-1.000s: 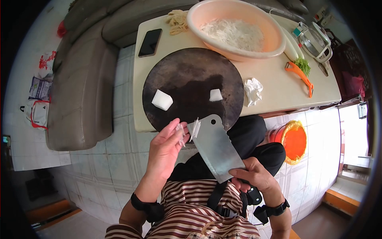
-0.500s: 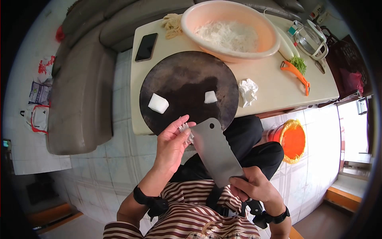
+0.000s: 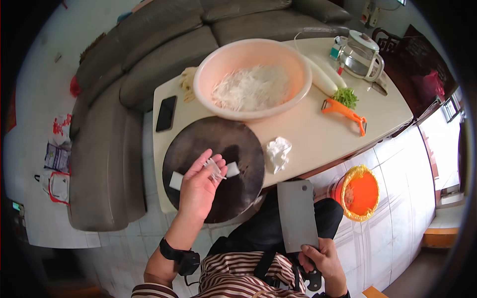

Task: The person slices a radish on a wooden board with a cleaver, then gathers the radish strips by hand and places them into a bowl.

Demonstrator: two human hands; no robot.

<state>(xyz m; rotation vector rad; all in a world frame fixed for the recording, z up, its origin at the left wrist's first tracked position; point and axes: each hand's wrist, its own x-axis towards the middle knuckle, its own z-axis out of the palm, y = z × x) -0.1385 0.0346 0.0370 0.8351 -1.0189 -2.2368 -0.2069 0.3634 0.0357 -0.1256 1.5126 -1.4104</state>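
Observation:
My left hand (image 3: 196,191) is closed around a small bunch of white radish shreds (image 3: 213,170), held above the round dark chopping board (image 3: 238,196). Two white radish chunks lie on that board: one chunk (image 3: 176,181) at the left, partly behind my hand, and a smaller chunk (image 3: 233,169) just right of my fingers. My right hand (image 3: 322,262) grips the handle of a cleaver (image 3: 298,216), its broad blade pointing away from me over my lap, apart from the board. Beyond the board, a big pink basin (image 3: 204,102) holds a heap of white shreds (image 3: 253,89).
A phone (image 3: 166,113) lies left on the table. Crumpled tissue (image 3: 278,154), an orange peeler (image 3: 344,111), green leaves (image 3: 345,98), whole white radishes (image 3: 320,77) and a glass pot (image 3: 358,59) are on the right. An orange bin (image 3: 365,193) stands on the floor.
My left hand has moved forward with the shreds, from the board's near edge to over its middle. The cleaver has swung away rightward from the left hand. The camera view has tilted up.

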